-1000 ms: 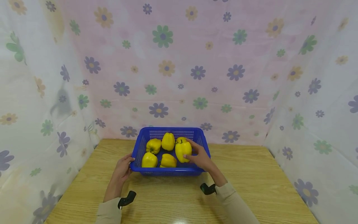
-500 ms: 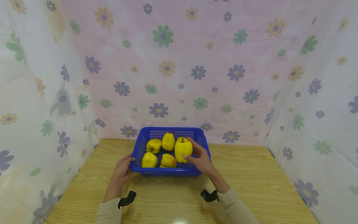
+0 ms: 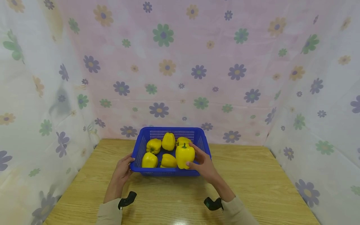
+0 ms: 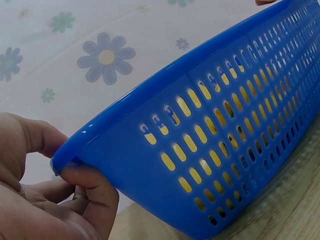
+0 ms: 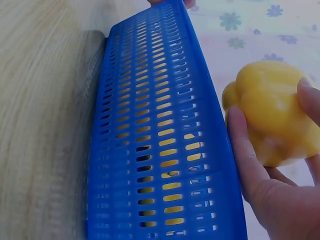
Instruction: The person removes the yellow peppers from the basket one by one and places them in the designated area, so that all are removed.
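My right hand (image 3: 206, 167) grips a yellow bell pepper (image 3: 184, 156), stem up, over the right front part of a blue plastic basket (image 3: 171, 172). In the right wrist view the held bell pepper (image 5: 272, 112) is above the basket's rim, thumb and fingers around it. My left hand (image 3: 123, 168) pinches the basket's left front corner; the left wrist view shows thumb and fingers (image 4: 90, 185) on the rim. Several more yellow bell peppers (image 3: 150, 160) lie inside the basket, one of them (image 3: 184, 141) partly hidden behind the held one.
The basket stands on a wooden table (image 3: 242, 184), near its back edge. Flower-printed cloth (image 3: 180, 62) hangs behind and on both sides. Each wrist carries a small black camera (image 3: 127, 200).
My right hand has brought the held bell pepper slightly nearer to me and higher, uncovering more of the pepper behind it. The left hand keeps its grip on the basket's corner.
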A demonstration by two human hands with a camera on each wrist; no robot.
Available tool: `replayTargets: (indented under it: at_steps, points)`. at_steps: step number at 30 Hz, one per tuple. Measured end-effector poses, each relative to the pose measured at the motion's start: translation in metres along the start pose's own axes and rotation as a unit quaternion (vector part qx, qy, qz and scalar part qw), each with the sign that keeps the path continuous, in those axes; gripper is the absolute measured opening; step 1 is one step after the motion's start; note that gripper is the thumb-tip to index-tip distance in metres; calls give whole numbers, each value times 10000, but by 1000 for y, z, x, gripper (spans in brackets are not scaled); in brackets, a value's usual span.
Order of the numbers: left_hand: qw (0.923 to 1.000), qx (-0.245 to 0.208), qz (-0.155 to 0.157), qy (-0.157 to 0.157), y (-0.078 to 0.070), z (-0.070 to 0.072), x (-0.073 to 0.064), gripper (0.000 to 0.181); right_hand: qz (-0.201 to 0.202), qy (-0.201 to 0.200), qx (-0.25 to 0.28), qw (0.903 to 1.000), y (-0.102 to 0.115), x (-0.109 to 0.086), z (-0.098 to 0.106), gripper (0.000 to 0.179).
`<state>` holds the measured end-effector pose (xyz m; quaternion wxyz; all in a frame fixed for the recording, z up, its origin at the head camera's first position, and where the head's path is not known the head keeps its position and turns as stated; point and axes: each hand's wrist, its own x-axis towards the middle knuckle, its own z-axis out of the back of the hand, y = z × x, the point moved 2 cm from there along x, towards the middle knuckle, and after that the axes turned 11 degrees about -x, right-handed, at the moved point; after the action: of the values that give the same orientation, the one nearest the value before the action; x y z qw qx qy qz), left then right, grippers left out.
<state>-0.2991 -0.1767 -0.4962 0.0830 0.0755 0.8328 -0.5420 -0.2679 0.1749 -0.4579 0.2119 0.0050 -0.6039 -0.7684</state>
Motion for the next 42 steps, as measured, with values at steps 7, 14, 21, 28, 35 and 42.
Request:
replayTargets:
  at_steps: [7,14,21,28,35,42]
  points:
    - [9998,-187,-44,78,-1,4,-1,57,95,115,261,9995,-1,-10,-4,78]
    - [9991,-387,-52,149,-2,4,-3,57,407,292,372,9981,-6,-20,-3,76]
    - [9995,-299,26,105,-1,1,0,57,466,248,302,9982,-9,-30,-1,76]
    - [9995,-319,39,79,0,2,2,56,507,95,129,9986,-8,-39,1,73]
    - [9995,-290,79,78,-1,1,4,58,279,-82,146,9995,-7,-49,8,76]
    - [9991,-331,61,244,-1,3,4,59,59,-162,138,9998,-10,-59,21,75]
